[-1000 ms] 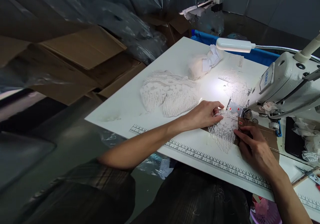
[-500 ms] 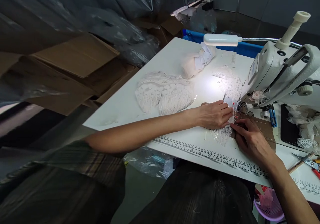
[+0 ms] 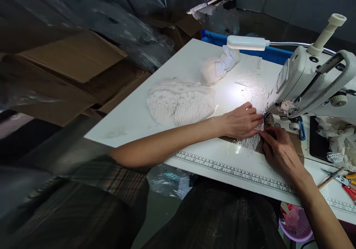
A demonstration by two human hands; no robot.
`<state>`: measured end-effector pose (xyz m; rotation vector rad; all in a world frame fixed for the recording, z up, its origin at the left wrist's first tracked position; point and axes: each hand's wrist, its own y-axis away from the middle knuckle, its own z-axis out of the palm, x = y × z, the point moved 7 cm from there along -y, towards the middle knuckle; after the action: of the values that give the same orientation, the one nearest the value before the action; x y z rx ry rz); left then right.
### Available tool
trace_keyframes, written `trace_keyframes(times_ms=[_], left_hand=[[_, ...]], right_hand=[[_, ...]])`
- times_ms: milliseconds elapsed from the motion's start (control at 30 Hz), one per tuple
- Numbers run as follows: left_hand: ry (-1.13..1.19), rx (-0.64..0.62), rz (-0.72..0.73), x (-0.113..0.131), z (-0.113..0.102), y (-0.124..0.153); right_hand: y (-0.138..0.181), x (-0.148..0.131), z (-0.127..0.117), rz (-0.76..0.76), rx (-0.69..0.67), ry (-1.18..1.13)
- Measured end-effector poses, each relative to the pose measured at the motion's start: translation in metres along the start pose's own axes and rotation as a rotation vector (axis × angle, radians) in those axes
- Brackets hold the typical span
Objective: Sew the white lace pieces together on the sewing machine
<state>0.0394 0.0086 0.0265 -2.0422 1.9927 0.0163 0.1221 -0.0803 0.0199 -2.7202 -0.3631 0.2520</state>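
Dim room, white surface (image 3: 130, 119) lit by a lamp (image 3: 247, 42). Near its ruled front edge, lace piece (image 3: 249, 144) under the left hand (image 3: 241, 122), with fingers bunched; cannot tell whether pinching. Right hand (image 3: 280, 150) alongside, index extended, probably steadying lace flat beside the sewing machine (image 3: 294, 74).

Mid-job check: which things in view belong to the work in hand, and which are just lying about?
In the work:
White fringed lace piece, at the left hand and right hand
White metal sewing machine
Lit white bar-shaped lamp
White lace pile, probably

Seemingly lying about:
Brown cardboard box
Purple plastic basket
Tan wooden-looking stick
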Motion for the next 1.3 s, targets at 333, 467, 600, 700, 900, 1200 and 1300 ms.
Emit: trace_keyframes(times_ms=[333,467,600,700,900,1200,1300], left_hand=[[0.15,-0.002,-0.081,-0.004,0.007,0.006],[0.199,0.002,-0.093,-0.006,0.008,0.005],[0.24,0.006,-0.112,-0.008,0.01,0.006],[0.251,0.021,-0.112,-0.009,0.012,0.007],[0.231,0.043,-0.111,-0.01,0.013,0.007],[0.153,0.107,-0.126,-0.006,0.007,0.006],[0.104,0.187,-0.067,0.001,0.003,0.005]], right_hand=[[-0.002,-0.004,-0.001,0.008,-0.01,0.014],[0.0,-0.002,0.001,0.04,-0.023,0.006],[0.0,-0.002,0.002,0.049,-0.012,-0.001],[0.0,-0.002,0.0,0.056,0.018,-0.019],[0.0,-0.003,-0.001,0.072,0.047,-0.021],[-0.002,0.001,-0.001,0.039,0.063,-0.046],[-0.003,0.002,-0.002,0.042,0.053,-0.059]])
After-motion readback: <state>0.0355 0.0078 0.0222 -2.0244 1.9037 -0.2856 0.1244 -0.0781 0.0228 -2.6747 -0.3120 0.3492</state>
